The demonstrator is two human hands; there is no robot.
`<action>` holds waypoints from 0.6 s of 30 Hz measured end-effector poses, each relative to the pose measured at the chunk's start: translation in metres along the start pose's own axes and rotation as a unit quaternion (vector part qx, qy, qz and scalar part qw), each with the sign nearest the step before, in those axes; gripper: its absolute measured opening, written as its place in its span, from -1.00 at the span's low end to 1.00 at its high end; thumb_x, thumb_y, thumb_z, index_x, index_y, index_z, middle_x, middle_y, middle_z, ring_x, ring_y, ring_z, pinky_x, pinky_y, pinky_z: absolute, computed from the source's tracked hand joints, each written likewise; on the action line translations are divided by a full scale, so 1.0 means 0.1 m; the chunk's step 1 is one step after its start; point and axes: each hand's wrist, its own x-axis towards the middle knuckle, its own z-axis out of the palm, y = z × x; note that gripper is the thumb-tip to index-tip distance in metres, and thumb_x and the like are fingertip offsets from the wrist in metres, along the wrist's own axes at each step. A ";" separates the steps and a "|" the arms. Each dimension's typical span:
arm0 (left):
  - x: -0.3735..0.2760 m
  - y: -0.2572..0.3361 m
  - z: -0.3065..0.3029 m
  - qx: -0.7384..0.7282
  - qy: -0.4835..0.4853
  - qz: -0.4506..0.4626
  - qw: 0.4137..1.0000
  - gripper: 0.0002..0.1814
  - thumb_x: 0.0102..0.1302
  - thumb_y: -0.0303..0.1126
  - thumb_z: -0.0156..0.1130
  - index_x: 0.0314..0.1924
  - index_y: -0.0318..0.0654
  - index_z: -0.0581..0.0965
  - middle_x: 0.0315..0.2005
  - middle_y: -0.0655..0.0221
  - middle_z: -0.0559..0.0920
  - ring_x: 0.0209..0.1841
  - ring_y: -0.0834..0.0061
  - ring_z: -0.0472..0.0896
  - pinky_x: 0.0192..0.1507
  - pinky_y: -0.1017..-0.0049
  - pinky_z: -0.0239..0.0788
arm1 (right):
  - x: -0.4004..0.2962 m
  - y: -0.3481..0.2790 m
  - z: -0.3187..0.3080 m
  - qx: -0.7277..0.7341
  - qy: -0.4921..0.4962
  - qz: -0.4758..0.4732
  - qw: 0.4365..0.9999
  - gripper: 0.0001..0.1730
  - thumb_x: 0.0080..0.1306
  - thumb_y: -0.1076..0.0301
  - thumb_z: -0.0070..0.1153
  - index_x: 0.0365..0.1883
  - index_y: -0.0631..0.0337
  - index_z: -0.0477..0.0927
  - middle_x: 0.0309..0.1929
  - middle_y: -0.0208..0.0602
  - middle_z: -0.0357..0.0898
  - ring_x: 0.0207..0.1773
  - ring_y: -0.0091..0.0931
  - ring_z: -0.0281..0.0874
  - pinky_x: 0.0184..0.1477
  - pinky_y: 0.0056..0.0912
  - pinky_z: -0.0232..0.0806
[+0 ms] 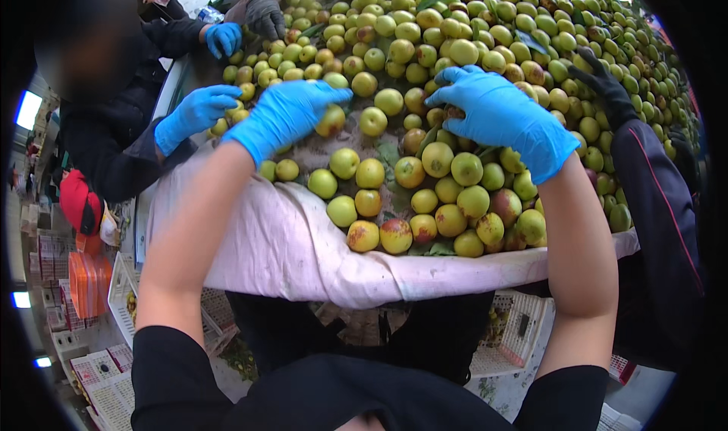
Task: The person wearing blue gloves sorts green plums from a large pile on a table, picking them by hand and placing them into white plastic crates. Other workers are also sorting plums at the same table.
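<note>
Both of my hands wear blue gloves over a heap of green jujubes (472, 49), some with reddish-brown patches. My left hand (296, 112) reaches in from the left, index finger stretched out. Right below its fingers is a brown-blotched jujube (331, 121); whether they grip it is hidden. My right hand (500, 109) lies over the jujubes on the right, its fingers and thumb apart. A brownish fruit (453, 112) shows in the gap between them. Looser jujubes (372, 121) and a green leaf (388, 153) lie between my hands on the pale cloth (273, 226).
Beside me on the left, a co-worker's blue-gloved hands (199, 112) are at the heap's edge. A grey-gloved hand (265, 15) reaches in from the far side, a black-gloved hand (604, 84) from the right. Plastic crates (515, 334) stand below; an orange basket (90, 283) is at left.
</note>
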 end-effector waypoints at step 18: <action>-0.33 0.01 -0.04 -0.182 0.141 0.012 0.973 -0.74 0.27 -0.49 0.16 -0.03 -0.17 0.57 -0.02 0.29 0.57 -0.04 0.25 0.58 0.00 0.41 0.44 | -0.08 0.00 -0.17 0.018 -0.027 0.024 0.999 -0.64 0.16 0.28 0.18 -0.03 -0.09 0.61 0.04 -0.31 0.46 0.08 -0.29 0.45 0.10 -0.25 0.36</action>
